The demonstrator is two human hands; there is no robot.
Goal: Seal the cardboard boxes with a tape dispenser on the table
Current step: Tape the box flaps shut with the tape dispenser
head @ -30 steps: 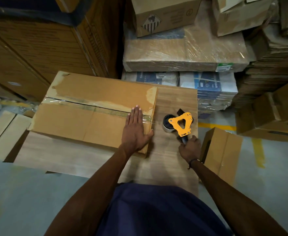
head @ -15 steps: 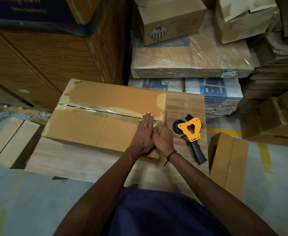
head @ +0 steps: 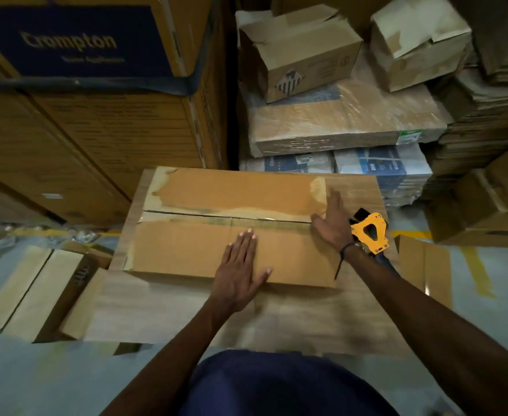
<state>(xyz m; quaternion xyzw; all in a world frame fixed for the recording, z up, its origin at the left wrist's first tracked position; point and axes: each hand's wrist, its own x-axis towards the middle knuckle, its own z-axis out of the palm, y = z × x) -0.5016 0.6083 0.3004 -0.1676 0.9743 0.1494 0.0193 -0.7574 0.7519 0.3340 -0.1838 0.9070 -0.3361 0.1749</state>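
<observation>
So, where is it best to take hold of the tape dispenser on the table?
Probably by its dark handle, from the near right side. The tape dispenser lies flat on the table with the handle pointing toward the person, though the right hand's wrist partly hides it.

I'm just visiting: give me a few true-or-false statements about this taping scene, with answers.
1. The left hand lies flat on the brown cardboard box. True.
2. The right hand grips the yellow tape dispenser. False: it rests open at the box's right end; the dispenser lies on the wooden table.
3. Clear tape runs along the box's centre seam. True.
4. The dispenser sits left of the box. False: it lies to the right.
</observation>
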